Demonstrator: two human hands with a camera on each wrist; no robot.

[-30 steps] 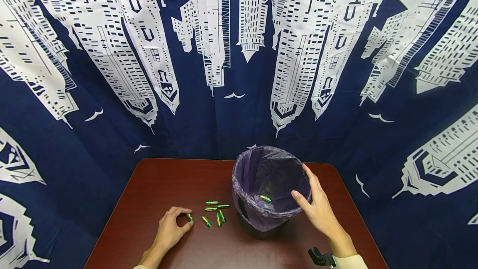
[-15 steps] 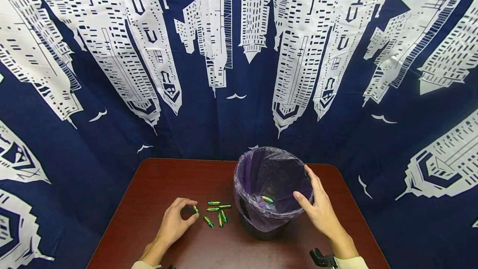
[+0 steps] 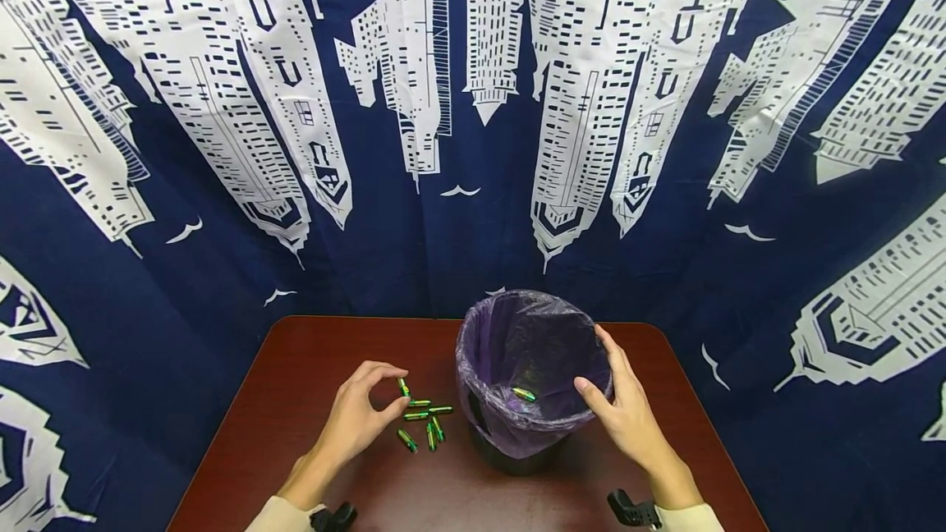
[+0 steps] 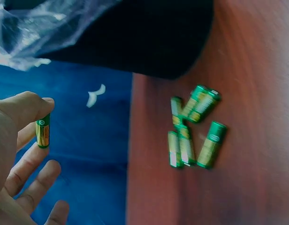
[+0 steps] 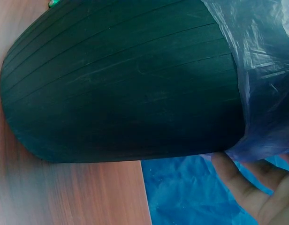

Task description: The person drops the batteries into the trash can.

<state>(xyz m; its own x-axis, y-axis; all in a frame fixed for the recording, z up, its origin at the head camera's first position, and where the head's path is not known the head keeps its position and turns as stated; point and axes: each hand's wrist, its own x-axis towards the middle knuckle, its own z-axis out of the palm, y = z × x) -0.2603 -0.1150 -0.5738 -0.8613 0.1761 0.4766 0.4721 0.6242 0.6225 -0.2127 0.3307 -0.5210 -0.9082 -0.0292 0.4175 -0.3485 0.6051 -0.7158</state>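
My left hand (image 3: pixel 353 415) pinches a small green and gold battery (image 4: pixel 43 132) between thumb and fingertips, above the table. Right below it, several similar batteries (image 3: pixel 417 415) lie in a loose group left of the trash bin (image 3: pixel 510 461). The bin is dark and stands upright, with a translucent purple liner (image 3: pixel 493 421) folded over its rim. One battery (image 3: pixel 524 394) shows inside on the liner. My right hand (image 3: pixel 630 419) grips the bin's right rim, thumb on the inner side and fingers outside; in the right wrist view fingers (image 5: pixel 238 180) press against the lined edge.
The reddish-brown wooden table (image 3: pixel 332 351) has rounded far corners. Behind it hangs a dark blue curtain (image 3: pixel 414 269) printed with white upside-down buildings. A black strap device (image 3: pixel 634 509) sits on the right wrist, and another black device (image 3: pixel 334 517) on the left.
My left hand, pinching the battery, has moved up and to the right, from left of the group to over its far end. My right hand stays on the bin's rim.
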